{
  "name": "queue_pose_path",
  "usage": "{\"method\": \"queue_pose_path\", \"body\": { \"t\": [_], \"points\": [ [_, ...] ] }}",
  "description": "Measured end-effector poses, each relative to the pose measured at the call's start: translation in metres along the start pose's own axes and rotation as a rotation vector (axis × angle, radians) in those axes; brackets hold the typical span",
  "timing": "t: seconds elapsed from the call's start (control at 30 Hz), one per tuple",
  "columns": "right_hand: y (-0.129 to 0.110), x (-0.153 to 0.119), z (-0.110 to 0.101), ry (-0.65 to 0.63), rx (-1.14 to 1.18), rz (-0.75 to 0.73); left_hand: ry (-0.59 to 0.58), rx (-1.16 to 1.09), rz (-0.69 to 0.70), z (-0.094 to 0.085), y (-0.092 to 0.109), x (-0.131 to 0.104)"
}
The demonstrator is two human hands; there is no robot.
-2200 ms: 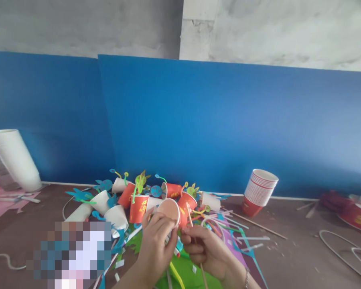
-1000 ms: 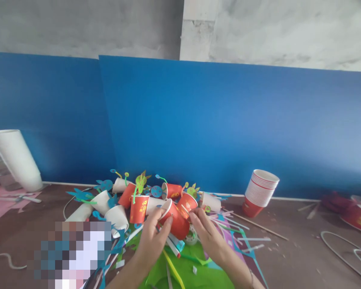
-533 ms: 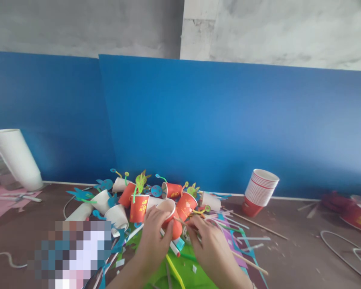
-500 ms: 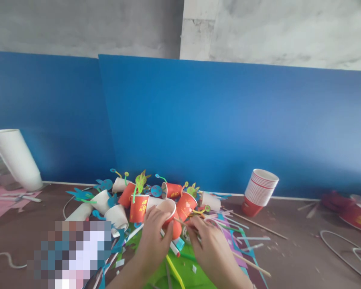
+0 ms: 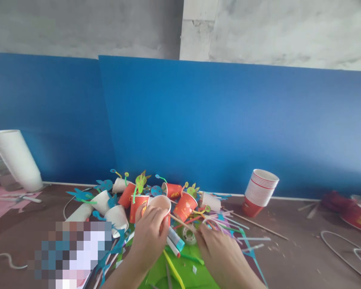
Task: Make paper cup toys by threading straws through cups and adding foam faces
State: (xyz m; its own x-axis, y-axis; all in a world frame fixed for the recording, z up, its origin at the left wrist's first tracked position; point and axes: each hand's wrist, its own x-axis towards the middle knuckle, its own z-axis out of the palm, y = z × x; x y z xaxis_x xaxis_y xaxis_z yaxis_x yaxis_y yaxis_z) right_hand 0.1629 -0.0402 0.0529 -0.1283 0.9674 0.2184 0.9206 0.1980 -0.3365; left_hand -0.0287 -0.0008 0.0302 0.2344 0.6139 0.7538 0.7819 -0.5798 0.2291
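No words or numbers can be read. Blurred yellow lettering marks a red cup (image 5: 172, 190) lying near the blue panel (image 5: 216, 128) and a red tub (image 5: 355, 216) at the right edge; a tilted red cup (image 5: 183, 208) bears a pale heart-like sign.

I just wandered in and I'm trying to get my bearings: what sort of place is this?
Likely a craft table, perhaps in a workshop or classroom; I can't tell which. Paper cups bear colourful cut-outs, more cups stand stacked, and a tape roll lies by green paper.
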Motion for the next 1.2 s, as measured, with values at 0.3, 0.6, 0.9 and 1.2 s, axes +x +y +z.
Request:
{"method": "queue_pose_path", "body": {
  "t": [0.3,0.6,0.9,1.2],
  "points": [
    [-0.011,0.000,-0.005,-0.231,-0.061,-0.037,-0.024,-0.054,0.056,-0.007,0.011,-0.001],
    [-0.005,-0.003,-0.028,-0.212,0.213,-0.084,0.185,-0.282,-0.238,0.010,-0.003,-0.008],
    [-0.008,-0.002,-0.023,-0.285,0.214,-0.037,0.023,-0.810,-0.582,0.026,-0.007,-0.006],
    [-0.014,-0.003,-0.014,-0.296,0.355,0.043,-0.136,-0.730,-0.355,0.016,0.003,-0.008]
  ]
}}
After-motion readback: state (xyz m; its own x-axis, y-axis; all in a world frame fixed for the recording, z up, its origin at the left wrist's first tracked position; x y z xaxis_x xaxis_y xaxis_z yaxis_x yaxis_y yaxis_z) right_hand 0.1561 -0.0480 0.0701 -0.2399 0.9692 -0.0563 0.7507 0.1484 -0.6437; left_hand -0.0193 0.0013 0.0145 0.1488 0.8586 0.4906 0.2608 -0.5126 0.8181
